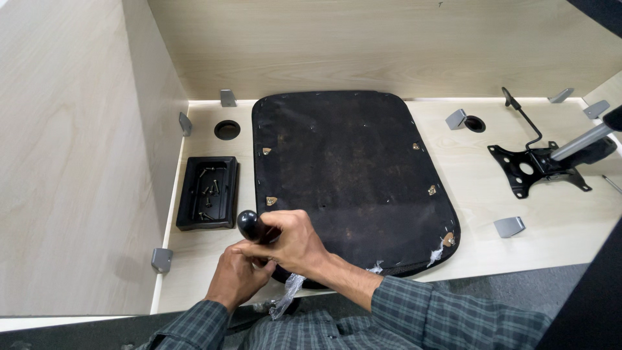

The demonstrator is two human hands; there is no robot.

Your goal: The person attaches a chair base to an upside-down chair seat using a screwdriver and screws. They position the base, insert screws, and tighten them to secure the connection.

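Black-handled screwdriver (251, 225) at the seat's (353, 175) near-left corner, right hand (295, 245) wrapped tight around it, left hand (238, 275) curled beneath. Best kept upright, pressed firmly. Screw tray (208, 192) left of seat.

The right hand (291, 243) hides most of the black tool (249, 223), so its tip cannot be seen. The screws (208, 189) in the black tray (188, 217) are too small to count. The metal chair mechanism (541, 165) is cut off at the right edge.
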